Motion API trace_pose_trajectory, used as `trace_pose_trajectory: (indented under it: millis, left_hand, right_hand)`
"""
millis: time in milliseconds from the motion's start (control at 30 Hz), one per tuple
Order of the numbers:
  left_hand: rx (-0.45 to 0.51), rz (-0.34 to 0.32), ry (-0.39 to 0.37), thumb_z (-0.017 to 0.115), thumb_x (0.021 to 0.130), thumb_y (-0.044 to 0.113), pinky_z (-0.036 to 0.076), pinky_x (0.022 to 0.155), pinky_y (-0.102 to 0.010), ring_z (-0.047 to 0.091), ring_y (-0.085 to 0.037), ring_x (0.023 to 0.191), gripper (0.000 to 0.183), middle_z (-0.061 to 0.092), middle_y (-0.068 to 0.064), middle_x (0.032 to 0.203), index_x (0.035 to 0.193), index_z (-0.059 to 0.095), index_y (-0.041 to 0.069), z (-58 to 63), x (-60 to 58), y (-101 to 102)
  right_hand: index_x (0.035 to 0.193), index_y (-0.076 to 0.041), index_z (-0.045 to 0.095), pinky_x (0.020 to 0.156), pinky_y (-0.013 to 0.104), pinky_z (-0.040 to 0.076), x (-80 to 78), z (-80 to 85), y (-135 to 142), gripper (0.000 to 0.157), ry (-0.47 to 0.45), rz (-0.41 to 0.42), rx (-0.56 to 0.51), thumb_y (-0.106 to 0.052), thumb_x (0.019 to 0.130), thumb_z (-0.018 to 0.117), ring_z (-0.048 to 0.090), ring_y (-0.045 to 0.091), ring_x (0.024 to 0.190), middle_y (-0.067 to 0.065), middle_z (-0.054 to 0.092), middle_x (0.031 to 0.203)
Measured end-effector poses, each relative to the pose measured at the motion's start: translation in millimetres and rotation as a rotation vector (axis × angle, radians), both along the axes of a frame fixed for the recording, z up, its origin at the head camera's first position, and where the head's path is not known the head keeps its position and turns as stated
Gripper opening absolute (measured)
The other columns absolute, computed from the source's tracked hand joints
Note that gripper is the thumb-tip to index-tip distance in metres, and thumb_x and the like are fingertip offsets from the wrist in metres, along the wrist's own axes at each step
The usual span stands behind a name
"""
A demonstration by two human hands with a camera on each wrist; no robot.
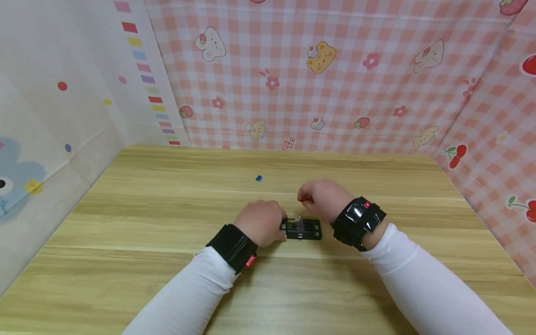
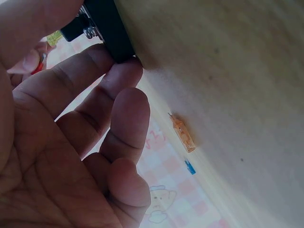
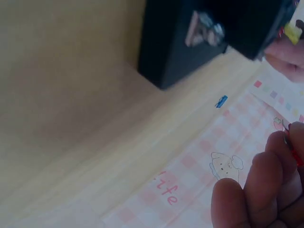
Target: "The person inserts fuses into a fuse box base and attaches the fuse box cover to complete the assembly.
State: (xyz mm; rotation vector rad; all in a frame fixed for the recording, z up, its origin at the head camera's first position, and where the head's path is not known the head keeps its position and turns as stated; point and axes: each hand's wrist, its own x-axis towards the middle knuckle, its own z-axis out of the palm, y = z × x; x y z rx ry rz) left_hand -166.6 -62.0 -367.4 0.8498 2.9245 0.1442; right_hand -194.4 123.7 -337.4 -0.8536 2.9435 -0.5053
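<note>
A black fuse block (image 1: 311,232) with metal screw terminals lies on the table, and my left hand (image 1: 260,223) grips its left end between thumb and fingers. In the left wrist view, fingertips press against the block's edge (image 2: 116,33). Above and behind the block, my right hand (image 1: 328,200) pinches a small red blade fuse (image 3: 296,154), mostly covered by the fingers. A yellow piece (image 3: 292,33) shows at the block, partly hidden. Farther back lies a blue blade fuse (image 1: 259,178). The left wrist view also shows an orange blade fuse (image 2: 183,134) on the table.
The wood-grain table (image 1: 167,204) carries these things. A pink checked cloth (image 1: 293,93) hangs behind it, with a white patterned cloth (image 1: 92,56) at the left and another checked cloth (image 1: 502,149) at the right.
</note>
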Motion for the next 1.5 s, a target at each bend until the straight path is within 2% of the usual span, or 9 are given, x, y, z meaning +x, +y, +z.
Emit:
trace_pose_trajectory:
  millis: [367, 967, 1500]
  left_hand:
    - [0.010, -0.001, 0.008, 0.079, 0.072, 0.041, 0.043, 0.057, -0.033, 0.050, -0.013, 0.063, 0.031, 0.058, 0.008, 0.076, 0.094, 0.071, 0.020, -0.7, -0.7, 0.3]
    - [0.026, 0.001, -0.004, 0.079, 0.072, 0.041, 0.042, 0.056, -0.032, 0.050, -0.013, 0.063, 0.030, 0.058, 0.008, 0.076, 0.093, 0.071, 0.020, -2.9, -2.0, 0.5]
    - [0.015, 0.002, 0.011, 0.079, 0.072, 0.040, 0.042, 0.057, -0.032, 0.049, -0.013, 0.064, 0.030, 0.058, 0.007, 0.078, 0.094, 0.071, 0.020, -2.3, -0.8, 0.4]
  right_hand:
    - [0.088, -0.014, 0.067, 0.063, 0.032, 0.047, 4.7, -7.4, 6.9, 0.005, 0.010, 0.028, 0.010, -0.009, 0.086, 0.066, 0.052, 0.010, 0.066, -0.005, 0.063, 0.076]
    - [0.088, -0.013, 0.066, 0.058, 0.029, 0.046, 12.0, -15.3, 7.6, 0.008, -0.052, 0.020, 0.017, -0.007, 0.083, 0.068, 0.052, 0.009, 0.064, -0.007, 0.061, 0.074]
    - [0.084, -0.017, 0.063, 0.053, 0.027, 0.044, 15.9, -18.2, 7.1, 0.009, -0.030, 0.045, 0.014, -0.010, 0.082, 0.067, 0.049, 0.009, 0.059, -0.009, 0.059, 0.069]
